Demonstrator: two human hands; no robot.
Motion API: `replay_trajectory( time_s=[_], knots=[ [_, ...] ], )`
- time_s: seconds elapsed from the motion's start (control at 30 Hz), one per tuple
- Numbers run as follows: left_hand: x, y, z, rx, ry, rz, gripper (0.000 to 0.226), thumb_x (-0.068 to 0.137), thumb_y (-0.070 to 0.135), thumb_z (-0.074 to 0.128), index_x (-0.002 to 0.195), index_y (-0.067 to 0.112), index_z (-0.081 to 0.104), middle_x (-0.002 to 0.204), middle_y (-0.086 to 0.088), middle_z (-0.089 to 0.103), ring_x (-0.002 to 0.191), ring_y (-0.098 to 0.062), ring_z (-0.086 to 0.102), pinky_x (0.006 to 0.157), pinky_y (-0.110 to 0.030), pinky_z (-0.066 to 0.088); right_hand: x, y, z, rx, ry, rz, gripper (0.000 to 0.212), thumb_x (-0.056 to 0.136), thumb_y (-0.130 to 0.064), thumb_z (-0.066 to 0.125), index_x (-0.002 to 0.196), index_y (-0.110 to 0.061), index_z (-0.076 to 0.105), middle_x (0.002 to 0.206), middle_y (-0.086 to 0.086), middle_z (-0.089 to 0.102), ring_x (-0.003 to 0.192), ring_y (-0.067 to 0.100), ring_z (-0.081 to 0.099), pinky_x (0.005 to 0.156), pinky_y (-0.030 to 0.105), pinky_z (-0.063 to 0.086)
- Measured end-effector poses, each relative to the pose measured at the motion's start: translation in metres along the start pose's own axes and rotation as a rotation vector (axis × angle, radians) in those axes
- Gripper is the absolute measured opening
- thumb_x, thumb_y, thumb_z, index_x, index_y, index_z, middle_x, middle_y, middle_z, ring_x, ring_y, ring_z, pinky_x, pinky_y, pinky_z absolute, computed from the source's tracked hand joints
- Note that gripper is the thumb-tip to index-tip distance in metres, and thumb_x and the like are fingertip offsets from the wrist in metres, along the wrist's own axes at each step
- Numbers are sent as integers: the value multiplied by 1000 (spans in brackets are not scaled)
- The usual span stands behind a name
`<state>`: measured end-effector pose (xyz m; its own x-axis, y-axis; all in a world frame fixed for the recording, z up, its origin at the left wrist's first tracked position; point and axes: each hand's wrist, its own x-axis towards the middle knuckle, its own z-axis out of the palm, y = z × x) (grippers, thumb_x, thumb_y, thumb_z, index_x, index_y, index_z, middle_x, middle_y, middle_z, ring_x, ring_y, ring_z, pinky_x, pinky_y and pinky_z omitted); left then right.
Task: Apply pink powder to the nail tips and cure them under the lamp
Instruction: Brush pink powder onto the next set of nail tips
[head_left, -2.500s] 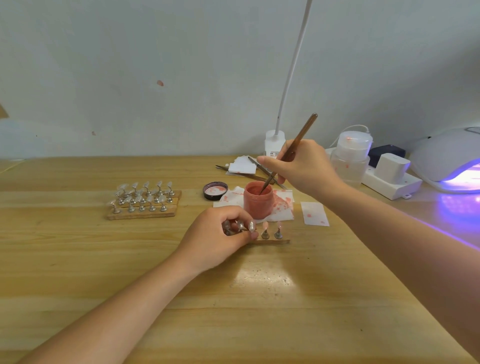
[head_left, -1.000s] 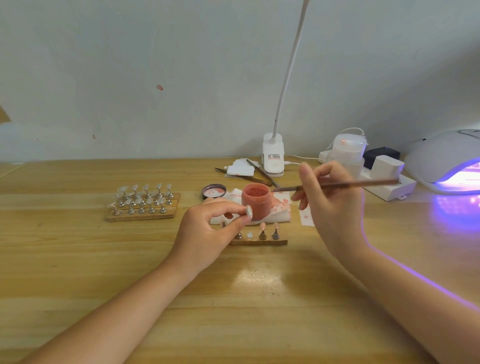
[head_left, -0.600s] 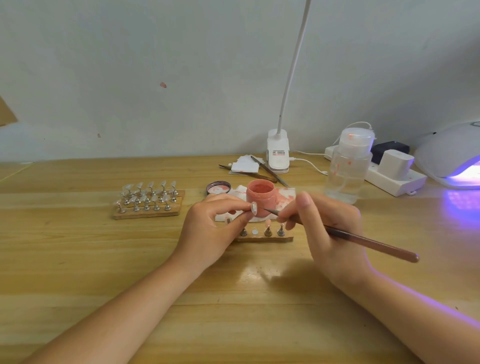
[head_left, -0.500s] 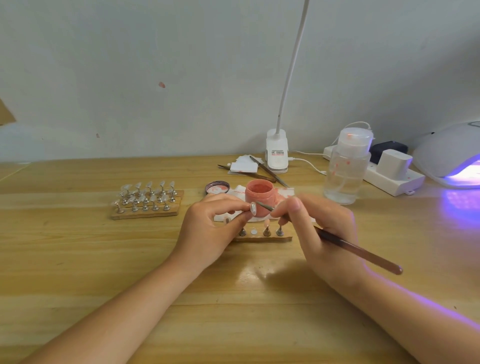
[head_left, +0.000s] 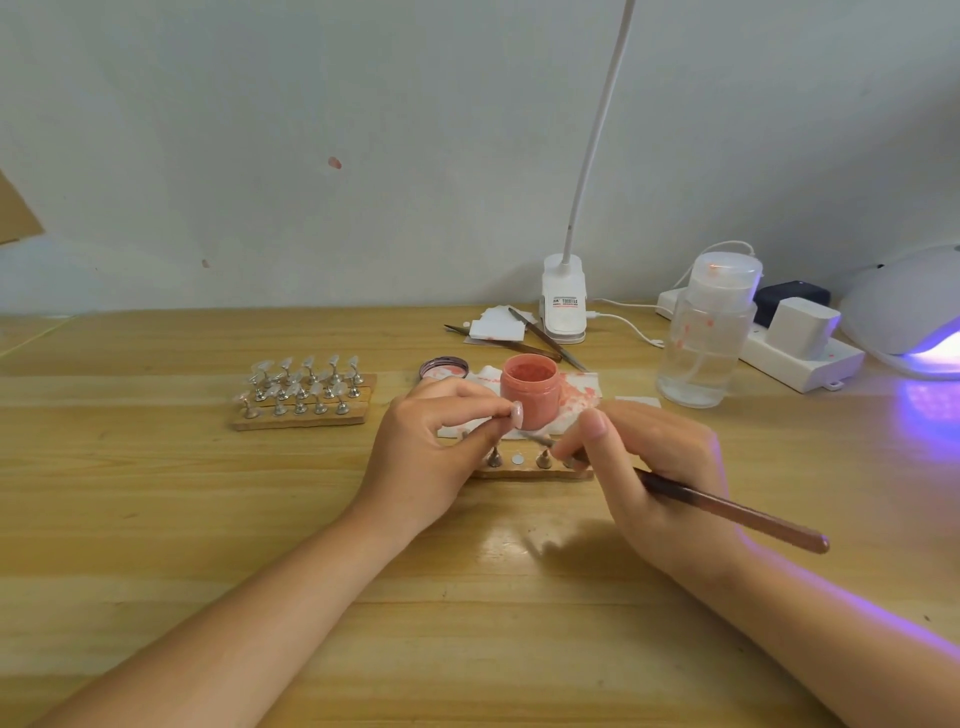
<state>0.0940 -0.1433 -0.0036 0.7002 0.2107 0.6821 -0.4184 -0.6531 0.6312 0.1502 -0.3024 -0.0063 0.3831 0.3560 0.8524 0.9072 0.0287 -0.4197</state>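
A nail tip (head_left: 517, 415) on its small metal stand is pinched between thumb and forefinger of the left hand (head_left: 434, 452), raised just in front of the open jar of pink powder (head_left: 530, 389), presumably so that any loose powder falls back near the jar and the stained paper (head_left: 579, 397) beneath it; the nail's face is turned right, toward the brush, which suits coating it. The brush (head_left: 727, 512) is held like a pen in the right hand (head_left: 654, 467), its fingers (head_left: 592, 423) pressed together round the shaft near the bristle end; the bristle end lies just right of the nail tip, and whether it touches cannot be told. Below both hands a small wooden holder (head_left: 524, 472) lies on the tabletop (head_left: 156, 519) with other stands upright and one bare round spot, probably the held stand's seat. A larger rack of clear nail tips (head_left: 304, 392) waits well to the left; the jar's lid (head_left: 444, 368) lies beside the jar. The curing lamp (head_left: 904, 312) glows violet at far right, well apart, so curing appears not yet begun for this tip.
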Motion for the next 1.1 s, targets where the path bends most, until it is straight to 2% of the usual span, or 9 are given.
replay_trajectory(
  time_s=[0.1, 0.17, 0.4, 0.5, 0.63, 0.77, 0.87, 1.0, 1.1],
  knots=[
    [1, -1, 0, 33, -5, 19, 22, 75, 6, 69, 89, 23, 68, 78, 16, 62, 82, 1, 54, 76, -9, 38, 1, 0, 1, -62, -6, 6, 39, 93, -25, 44, 72, -5, 69, 65, 0, 64, 62, 10, 60, 58, 25, 46],
    [0, -1, 0, 26, -4, 11, 18, 75, 11, 68, 89, 22, 68, 78, 15, 63, 82, -1, 54, 76, -9, 38, 1, 0, 1, -40, -19, 11, 46, 95, -30, 40, 68, -5, 69, 61, -3, 62, 59, 7, 58, 54, 20, 45],
    [0, -2, -1, 75, -3, 30, 18, 74, 3, 70, 87, 14, 72, 77, 11, 62, 81, 6, 51, 75, -6, 36, 2, -1, 1, -40, -18, 23, 35, 94, -27, 43, 74, -14, 69, 65, -4, 64, 63, 7, 60, 57, 21, 47],
    [0, -1, -1, 67, 0, 6, 15, 74, 1, 71, 85, 10, 73, 76, 11, 61, 81, 8, 50, 75, -5, 35, 1, -1, 0, -2, -11, 24, 49, 96, -31, 38, 67, -6, 68, 62, -3, 63, 59, 5, 58, 54, 20, 46],
    [0, 1, -1, 72, -1, 5, 13, 74, 2, 71, 84, 9, 74, 76, 5, 62, 81, 2, 51, 75, -5, 35, 1, -2, 1, -60, -4, 27, 37, 92, -24, 45, 73, -5, 70, 63, 1, 64, 61, 10, 59, 58, 22, 45],
    [0, 2, -1, 70, 3, -12, 13, 73, 0, 71, 83, 8, 74, 74, 5, 62, 81, 6, 50, 75, -4, 34, 1, -2, 0, -5, -1, 21, 52, 97, -31, 37, 64, -4, 67, 59, -3, 60, 57, 4, 56, 54, 16, 43],
    [-1, 1, -1, 72, 1, 0, 13, 73, 2, 72, 85, 8, 73, 75, 3, 63, 81, 5, 50, 76, -5, 35, 1, -2, 1, -57, 7, 32, 39, 93, -24, 42, 71, -5, 69, 63, -2, 62, 62, 8, 57, 59, 20, 44],
    [-1, 0, 0, 77, 1, -14, 19, 73, 1, 72, 87, 14, 72, 74, 11, 61, 81, 8, 49, 75, -5, 34, 1, -1, 1, 3, -15, 41, 52, 96, -33, 37, 64, -4, 67, 60, -7, 59, 58, 4, 56, 54, 15, 43],
    [0, -1, 0, 81, 5, -2, 21, 73, 2, 72, 87, 17, 71, 74, 11, 61, 82, 6, 49, 75, -6, 35, 1, -3, 1, -31, 14, 46, 48, 95, -32, 37, 71, -5, 68, 71, -17, 58, 66, 0, 57, 62, 12, 42]
  ],
)
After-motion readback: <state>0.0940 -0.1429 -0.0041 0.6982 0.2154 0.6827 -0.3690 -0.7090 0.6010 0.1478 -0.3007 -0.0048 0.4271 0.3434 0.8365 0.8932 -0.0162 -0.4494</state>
